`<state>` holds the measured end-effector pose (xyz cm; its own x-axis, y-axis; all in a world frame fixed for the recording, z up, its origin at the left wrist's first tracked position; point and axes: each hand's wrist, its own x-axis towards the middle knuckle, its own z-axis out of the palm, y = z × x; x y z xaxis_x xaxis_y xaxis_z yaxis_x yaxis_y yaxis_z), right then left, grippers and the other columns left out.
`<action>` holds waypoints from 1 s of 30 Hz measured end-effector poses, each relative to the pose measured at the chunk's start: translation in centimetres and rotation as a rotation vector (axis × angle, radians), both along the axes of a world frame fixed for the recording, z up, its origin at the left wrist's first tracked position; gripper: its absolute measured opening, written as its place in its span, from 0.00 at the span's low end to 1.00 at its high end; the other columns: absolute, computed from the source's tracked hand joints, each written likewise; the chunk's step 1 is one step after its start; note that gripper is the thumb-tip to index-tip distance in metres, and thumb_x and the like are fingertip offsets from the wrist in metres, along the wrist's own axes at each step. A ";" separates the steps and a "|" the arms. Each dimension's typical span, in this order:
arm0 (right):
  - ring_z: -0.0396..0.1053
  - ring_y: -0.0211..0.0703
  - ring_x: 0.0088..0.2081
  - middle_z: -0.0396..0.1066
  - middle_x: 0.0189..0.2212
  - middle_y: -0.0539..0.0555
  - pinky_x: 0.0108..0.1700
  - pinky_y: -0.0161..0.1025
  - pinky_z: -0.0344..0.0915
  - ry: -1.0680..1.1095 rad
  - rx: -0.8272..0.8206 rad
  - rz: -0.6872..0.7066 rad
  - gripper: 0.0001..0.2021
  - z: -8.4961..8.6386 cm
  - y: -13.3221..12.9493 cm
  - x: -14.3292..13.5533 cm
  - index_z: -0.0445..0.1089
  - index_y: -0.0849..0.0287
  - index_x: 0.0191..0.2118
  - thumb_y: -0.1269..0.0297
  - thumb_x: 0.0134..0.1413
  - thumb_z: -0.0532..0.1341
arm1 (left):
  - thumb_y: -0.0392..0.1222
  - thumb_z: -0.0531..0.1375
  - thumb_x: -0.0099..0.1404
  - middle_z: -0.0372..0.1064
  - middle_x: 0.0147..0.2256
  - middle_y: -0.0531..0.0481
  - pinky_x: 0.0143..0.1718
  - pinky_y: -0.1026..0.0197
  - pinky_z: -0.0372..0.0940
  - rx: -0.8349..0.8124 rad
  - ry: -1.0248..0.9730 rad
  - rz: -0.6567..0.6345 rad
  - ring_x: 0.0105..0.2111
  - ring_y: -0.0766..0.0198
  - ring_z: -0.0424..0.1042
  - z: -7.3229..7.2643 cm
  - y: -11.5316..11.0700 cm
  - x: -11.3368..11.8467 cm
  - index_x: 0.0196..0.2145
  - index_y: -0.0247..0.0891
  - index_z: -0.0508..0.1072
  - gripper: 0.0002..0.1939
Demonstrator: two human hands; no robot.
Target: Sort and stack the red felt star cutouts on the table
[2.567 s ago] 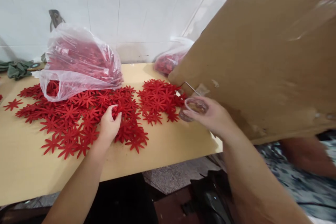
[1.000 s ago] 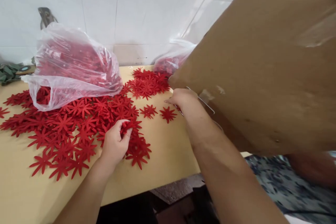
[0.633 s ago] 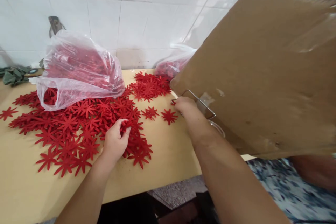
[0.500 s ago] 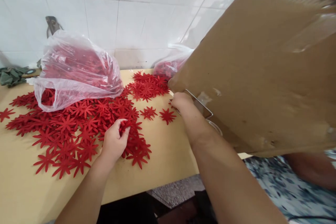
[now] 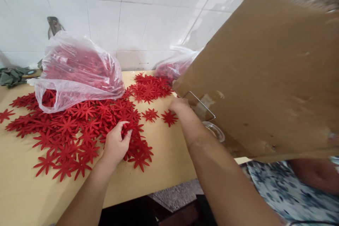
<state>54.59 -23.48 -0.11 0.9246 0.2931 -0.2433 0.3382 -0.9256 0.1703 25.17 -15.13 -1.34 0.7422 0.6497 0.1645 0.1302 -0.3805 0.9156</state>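
My left hand [image 5: 116, 143] curls over the right side of a large heap of red flower-shaped cutouts [image 5: 87, 127], its thumb and fingers closed around a red flower cutout [image 5: 128, 126]. The fingertips are partly hidden. My right hand [image 5: 178, 104] reaches forward beside a bent metal wire frame [image 5: 202, 103]; its fingers are turned away from view, so what they touch is hidden. Just left of it lie two loose red flowers [image 5: 169, 118]. Behind them is a smaller pile of the same flowers [image 5: 149, 86].
A big sheet of brown cardboard [image 5: 265, 70] stands tilted at right, over a clear plastic ring-like item [image 5: 214, 130]. Two plastic bags of red flowers [image 5: 82, 67] sit by the tiled wall. Green cloth [image 5: 12, 77] lies far left. Another person's patterned clothing [image 5: 293, 190] shows lower right.
My right hand has drawn back slightly from the wire frame, which now shows more fully. The cardboard has shifted a little to the right. My left hand has hardly moved.
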 end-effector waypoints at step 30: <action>0.66 0.53 0.48 0.66 0.48 0.66 0.47 0.42 0.61 0.009 0.325 0.355 0.17 1.3 -2.1 -9.5 0.66 0.67 0.48 0.62 0.54 0.55 | 0.47 0.57 0.57 0.69 0.25 0.52 0.26 0.63 0.65 -0.588 -0.182 0.047 0.21 0.69 0.66 0.3 -0.2 0.2 0.33 0.35 0.67 0.12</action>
<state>45.11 -25.55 1.23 0.7518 0.6526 -0.0945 0.6432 -0.7573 -0.1130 25.38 -15.35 -1.00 0.7040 0.7015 -0.1104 -0.0434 0.1976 0.9793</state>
